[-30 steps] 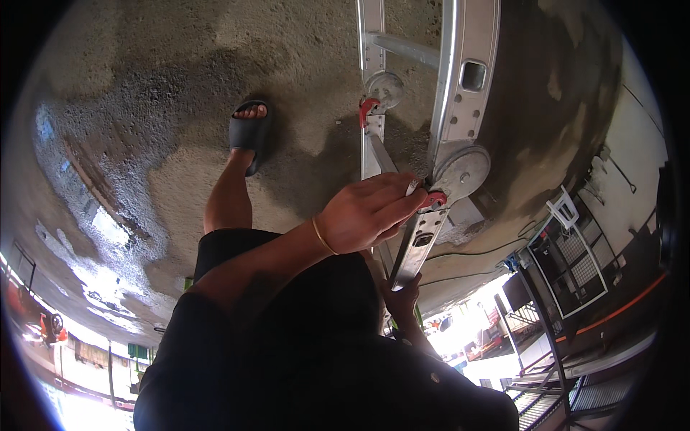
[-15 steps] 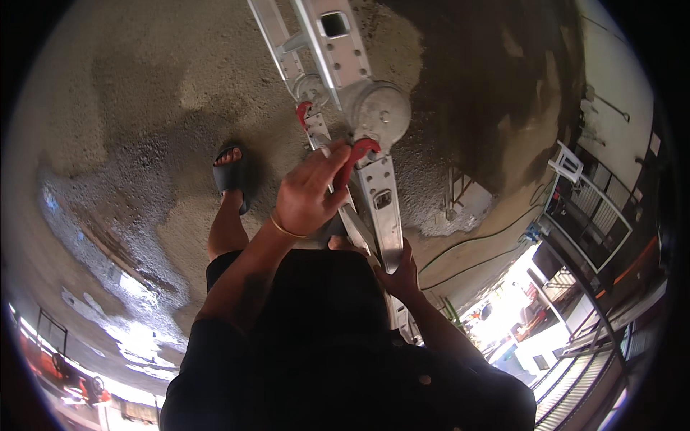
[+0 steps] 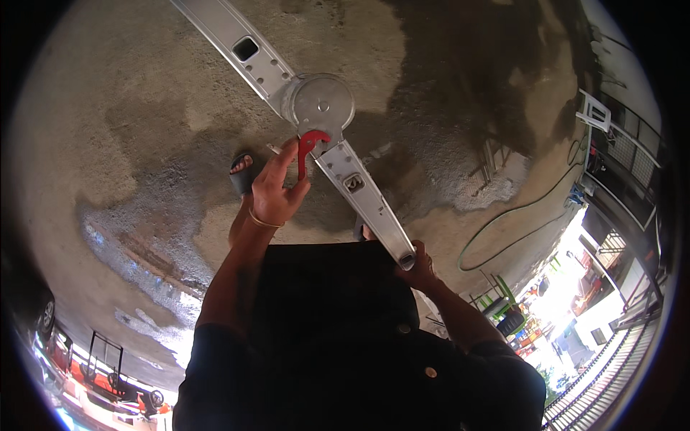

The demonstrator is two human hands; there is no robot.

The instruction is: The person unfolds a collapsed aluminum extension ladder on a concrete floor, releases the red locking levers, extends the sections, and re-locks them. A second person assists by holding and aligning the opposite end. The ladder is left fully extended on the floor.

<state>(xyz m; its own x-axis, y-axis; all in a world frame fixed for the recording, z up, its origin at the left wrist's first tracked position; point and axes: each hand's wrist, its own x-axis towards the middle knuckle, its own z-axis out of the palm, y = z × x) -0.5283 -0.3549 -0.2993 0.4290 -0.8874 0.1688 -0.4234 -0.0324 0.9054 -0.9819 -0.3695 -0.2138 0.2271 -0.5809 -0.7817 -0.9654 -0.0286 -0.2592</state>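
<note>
A silver folding ladder (image 3: 374,201) runs slantwise in front of me, its side rail bent slightly at a big round hinge (image 3: 323,106). Below that hinge sits a red latch lever (image 3: 303,161). My left hand (image 3: 277,190) has its fingertips and thumb closed on the lever. Lower down, near my right hip, my right hand (image 3: 422,269) is wrapped around the lower end of the rail; some of its fingers are hidden behind the metal. The ladder's other rail is mostly hidden.
Rough concrete floor (image 3: 165,115) with dark wet patches lies beneath. My sandaled foot (image 3: 244,172) is left of the ladder. A green hose (image 3: 496,219) curves at the right, near a white plastic chair (image 3: 594,113). Metal railings (image 3: 611,373) line the lower right.
The ladder's upper section has swung left and its rails now nearly overlap in view. My left hand has moved left with the lever; the right hand still grips the rail.
</note>
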